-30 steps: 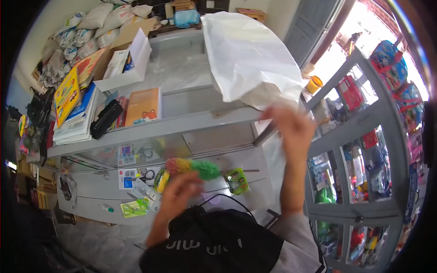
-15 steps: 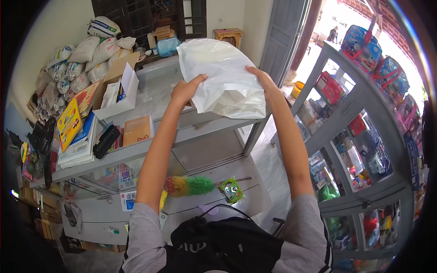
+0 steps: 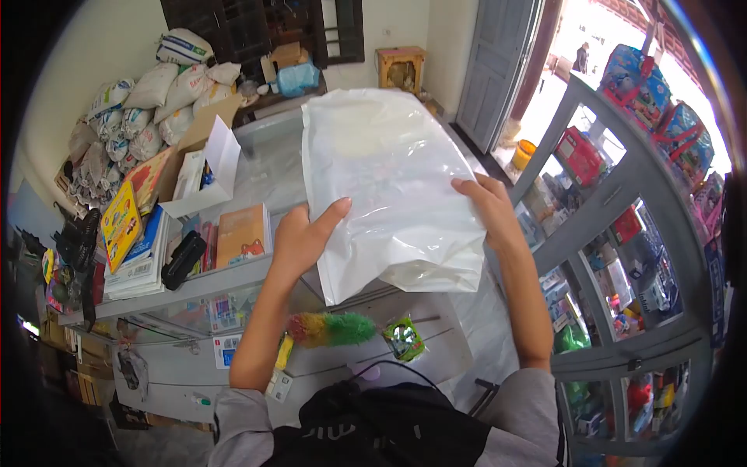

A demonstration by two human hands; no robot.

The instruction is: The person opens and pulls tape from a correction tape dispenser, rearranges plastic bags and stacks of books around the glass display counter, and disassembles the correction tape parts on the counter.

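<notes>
I see the left hand (image 3: 302, 237) and right hand (image 3: 494, 208) pinching a white bag (image 3: 389, 179) between them, a duster (image 3: 333, 329) below.

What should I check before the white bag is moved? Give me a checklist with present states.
1. Left hand grips the white bag: ok, thumb on top at its left edge.
2. Right hand grips the opposite edge: ok, though the fingers beneath are hidden.
3. Bag apart from the orange notebook: ok, a gap shows between them.
4. Bag lifted off the grey counter: cannot tell, the bag hides its own underside.
5. Bag closed and contents secure: cannot tell, no opening shows clearly.
6. Path toward the person free of things: not ok, the colourful duster lies below the near edge.
</notes>
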